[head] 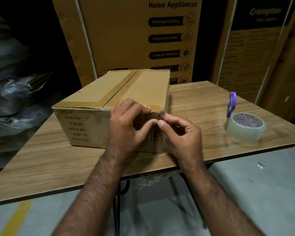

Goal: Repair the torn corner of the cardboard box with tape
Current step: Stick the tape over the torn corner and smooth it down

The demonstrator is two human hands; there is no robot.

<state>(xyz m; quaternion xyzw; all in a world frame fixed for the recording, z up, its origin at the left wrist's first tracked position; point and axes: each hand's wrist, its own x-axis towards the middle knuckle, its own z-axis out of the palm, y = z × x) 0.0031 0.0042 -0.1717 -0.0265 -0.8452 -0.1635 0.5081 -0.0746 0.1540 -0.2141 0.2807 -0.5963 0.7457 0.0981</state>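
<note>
While both hands work at its near right corner, the cardboard box (109, 99) sits on the wooden desk (203, 103), a little left of the middle, its printed front face toward the camera and its lettering upside down. Brown tape runs along the top seam and along the near top edge. The torn corner (157, 113) lies at about 3 o'clock from the box's middle; its top edge looks ragged there, with a glossy strip of clear tape over it.

On that corner the left hand (126, 126) has its fingers (136, 106) curled over the top edge and its thumb pressed to the front face. Just beside it, the right hand (182, 133) rests at the vertical corner edge, its fingers bent close and narrow, thumb tip nearly meeting the left thumb. Whether a loose tape end is pinched between them cannot be told.

Well apart at 3 o'clock, a roll of clear tape (246, 127) lies flat near the desk's right edge, with purple-handled scissors (230, 108) just behind it, their tip touching or nearly touching the roll. Bare desk lies between box and roll, and more at 6 to 8 o'clock before the near edge. Tall printed cartons (126, 36) stand close behind at 12 o'clock; plastic-wrapped bundles (15, 92) crowd 9 o'clock.
</note>
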